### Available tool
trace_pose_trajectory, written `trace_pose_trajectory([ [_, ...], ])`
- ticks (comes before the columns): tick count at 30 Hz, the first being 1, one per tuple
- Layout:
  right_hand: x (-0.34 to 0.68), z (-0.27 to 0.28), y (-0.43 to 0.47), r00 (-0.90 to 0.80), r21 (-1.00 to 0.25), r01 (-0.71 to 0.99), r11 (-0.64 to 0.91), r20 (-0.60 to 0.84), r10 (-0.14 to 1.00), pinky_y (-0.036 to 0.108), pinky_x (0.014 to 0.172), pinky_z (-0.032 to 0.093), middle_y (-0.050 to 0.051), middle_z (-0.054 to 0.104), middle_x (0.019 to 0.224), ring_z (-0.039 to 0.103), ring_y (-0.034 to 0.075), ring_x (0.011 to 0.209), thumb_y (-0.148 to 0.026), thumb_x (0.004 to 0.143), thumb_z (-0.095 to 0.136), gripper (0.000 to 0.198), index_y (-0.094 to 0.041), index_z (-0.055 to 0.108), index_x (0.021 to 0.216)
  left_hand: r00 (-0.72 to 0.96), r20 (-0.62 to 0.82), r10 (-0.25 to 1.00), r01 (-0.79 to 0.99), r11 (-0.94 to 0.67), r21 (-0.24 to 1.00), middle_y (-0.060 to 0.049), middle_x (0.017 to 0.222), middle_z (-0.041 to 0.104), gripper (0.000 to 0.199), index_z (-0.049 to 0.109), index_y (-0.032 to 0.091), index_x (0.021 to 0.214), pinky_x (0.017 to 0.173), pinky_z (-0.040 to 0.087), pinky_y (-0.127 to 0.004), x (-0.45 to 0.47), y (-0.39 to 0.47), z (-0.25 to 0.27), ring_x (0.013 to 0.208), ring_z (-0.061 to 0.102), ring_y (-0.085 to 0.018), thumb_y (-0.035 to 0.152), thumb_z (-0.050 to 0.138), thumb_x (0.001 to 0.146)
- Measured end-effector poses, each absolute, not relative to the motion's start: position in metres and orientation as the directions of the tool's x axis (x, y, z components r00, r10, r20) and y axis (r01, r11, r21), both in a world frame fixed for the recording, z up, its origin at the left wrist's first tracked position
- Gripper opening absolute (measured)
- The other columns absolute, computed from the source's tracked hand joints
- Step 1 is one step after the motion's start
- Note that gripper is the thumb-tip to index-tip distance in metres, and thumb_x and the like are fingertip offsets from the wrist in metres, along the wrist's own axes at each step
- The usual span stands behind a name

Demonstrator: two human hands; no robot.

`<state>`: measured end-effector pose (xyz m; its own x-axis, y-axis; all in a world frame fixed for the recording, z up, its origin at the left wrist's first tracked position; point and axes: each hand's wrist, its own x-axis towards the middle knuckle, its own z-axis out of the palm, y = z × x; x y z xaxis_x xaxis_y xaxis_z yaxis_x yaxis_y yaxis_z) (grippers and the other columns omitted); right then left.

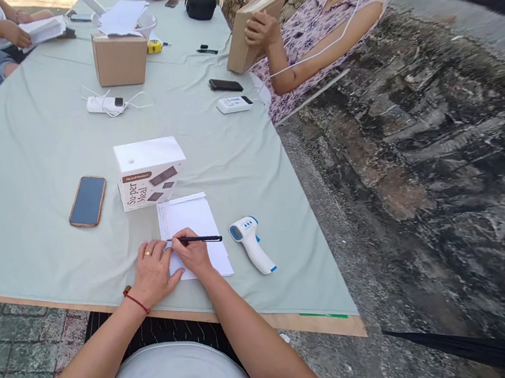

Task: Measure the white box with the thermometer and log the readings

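A black pen (203,239) is gripped in my right hand (192,255), its tip at the left part of a white sheet of paper (196,218). Small writing runs down the sheet's left edge. My left hand (156,272) lies flat with fingers spread, over the paper's lower left edge and the tablecloth. It wears a ring, and a red cord circles the wrist. Right of the paper lies a white and blue infrared thermometer (254,247). Just beyond the paper stands a white box with chocolate pictures (151,168), and a smartphone (87,202) lies to its left.
A cardboard box (121,59) with papers on it stands farther back. Near it is a white device with cords (105,104). On the right, a person holds another cardboard box (249,33) by a dark phone (225,85) and a white device (235,104). Others sit at the far end.
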<state>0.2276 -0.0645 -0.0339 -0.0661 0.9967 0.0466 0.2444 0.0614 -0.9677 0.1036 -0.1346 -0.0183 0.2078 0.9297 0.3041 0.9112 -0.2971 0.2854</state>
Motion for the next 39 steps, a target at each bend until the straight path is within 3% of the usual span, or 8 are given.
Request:
trace_pose_trajectory([
  [39,0.2271,-0.0336,-0.0641,-0.044,-0.96,0.272,0.064,0.054,0.998,0.03,0.063,0.044,-0.003,0.054,0.06,0.049,0.015,0.061,-0.036,0.07,0.05,0.012,-0.024,0.052,0.065,0.206,0.287,0.935,0.9,-0.296,0.319,-0.014,0.123,0.063,0.04,0.062,0.017,0.114,0.108,0.04,-0.052,0.1034,-0.1339,-0.0159,0.118,0.056,-0.031,0.04,0.07,0.082],
])
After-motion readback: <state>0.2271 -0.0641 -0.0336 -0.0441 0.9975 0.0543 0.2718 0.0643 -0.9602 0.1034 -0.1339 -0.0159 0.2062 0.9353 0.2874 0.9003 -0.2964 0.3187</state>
